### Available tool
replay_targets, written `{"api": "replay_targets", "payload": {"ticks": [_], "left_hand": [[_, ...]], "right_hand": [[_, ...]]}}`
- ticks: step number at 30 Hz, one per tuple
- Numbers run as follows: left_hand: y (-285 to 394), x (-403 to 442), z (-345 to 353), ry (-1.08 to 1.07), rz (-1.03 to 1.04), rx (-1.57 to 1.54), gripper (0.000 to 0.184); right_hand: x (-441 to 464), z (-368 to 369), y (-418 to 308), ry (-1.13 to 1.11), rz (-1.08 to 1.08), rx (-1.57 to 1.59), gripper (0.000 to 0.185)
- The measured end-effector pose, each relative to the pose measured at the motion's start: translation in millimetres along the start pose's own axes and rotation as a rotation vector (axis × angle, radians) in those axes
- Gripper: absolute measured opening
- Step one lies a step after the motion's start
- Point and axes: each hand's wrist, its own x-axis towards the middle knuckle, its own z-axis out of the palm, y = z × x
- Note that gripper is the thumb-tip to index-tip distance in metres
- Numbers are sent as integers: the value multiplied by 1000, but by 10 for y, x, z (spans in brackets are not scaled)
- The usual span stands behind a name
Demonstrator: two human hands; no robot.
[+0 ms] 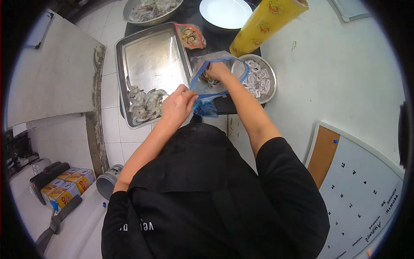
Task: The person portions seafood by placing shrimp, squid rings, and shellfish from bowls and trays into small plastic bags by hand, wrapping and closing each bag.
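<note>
My left hand [177, 103] pinches the rim of a clear zip bag [222, 91] with a blue closure, holding its mouth wide. Down inside the bag reaches my right hand [218, 71]; its fingertips are hidden among dark and pale pieces [207, 79] that look like shellfish. Left of the bag lies a metal tray [151, 56] with a heap of raw shrimp [146, 105] at its near end. On the right, a steel bowl [273, 82] holds white squid rings [258, 80], partly behind the bag and my forearm.
A red-edged bag of shelled clams or mussels [190, 36] sits beyond the tray. Behind are a bowl of shrimp [151, 9] and a white plate [225, 13]. A tall yellow roll of wrap [267, 26] stands by the right wall. A whiteboard calendar [358, 194] is lower right.
</note>
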Motion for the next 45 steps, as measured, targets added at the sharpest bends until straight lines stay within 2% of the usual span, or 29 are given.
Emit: {"api": "replay_targets", "payload": {"ticks": [3, 5, 6, 8, 9, 11, 12, 14, 18, 21, 23, 24, 26, 27, 29, 32, 36, 38, 41, 44, 45], "left_hand": [[23, 10, -2, 2, -18, -22, 11], [27, 1, 0, -18, -17, -29, 11], [26, 6, -7, -20, -14, -27, 11], [31, 22, -9, -17, -15, -24, 13], [30, 34, -7, -17, -14, -22, 13], [15, 52, -13, 30, -24, 0, 14], [8, 57, -16, 28, -23, 4, 14], [-2, 71, -18, 16, -16, 24, 17], [34, 82, -54, -15, -34, 40, 19], [63, 137, -79, 22, -83, 53, 22], [44, 208, -61, 21, -81, 16, 18], [29, 245, -36, 22, -81, 14, 18], [-9, 315, 50, -5, -36, 15, 28], [-51, 335, 98, -5, -33, 16, 28], [-99, 369, 139, 3, 32, -52, 43], [-42, 323, 113, 72, -28, -110, 47], [26, 187, 95, 89, -4, -101, 45], [45, 167, 7, -43, -175, -266, 47], [-86, 78, -207, -149, -92, -292, 44], [-352, -74, -324, -187, -122, -248, 38], [-445, -127, -305, -133, -169, -263, 30]], "right_hand": [[104, -97, 147, 1, 23, 268, 31], [138, 2, 221, -141, 190, 821, 33], [158, 20, 216, -139, 190, 825, 33], [197, 32, 158, -292, 387, 920, 32], [178, -30, 99, -291, 386, 922, 32], [134, -92, -12, -225, 131, 235, 35], [94, -48, -65, -225, 129, 239, 35], [29, 43, -153, 0, 97, -59, 39], [205, 288, -121, 70, 107, 15, 37], [172, 133, -81, -29, 46, -8, 34], [135, 35, -81, 53, 79, 233, 33], [125, 7, -85, 53, 79, 232, 33], [126, -32, -75, 130, 55, 374, 40], [145, -37, -78, 133, 56, 375, 40], [192, -31, -126, 187, 133, 286, 38], [239, -4, -179, 209, 174, 295, 36], [153, 130, -270, 331, 107, 210, 36], [197, 126, -332, 206, 194, 125, 28], [244, 178, -325, 216, 255, 165, 34], [47, 38, -277, 182, 174, 72, 35], [-63, -106, -257, 182, 164, 64, 35]]}}
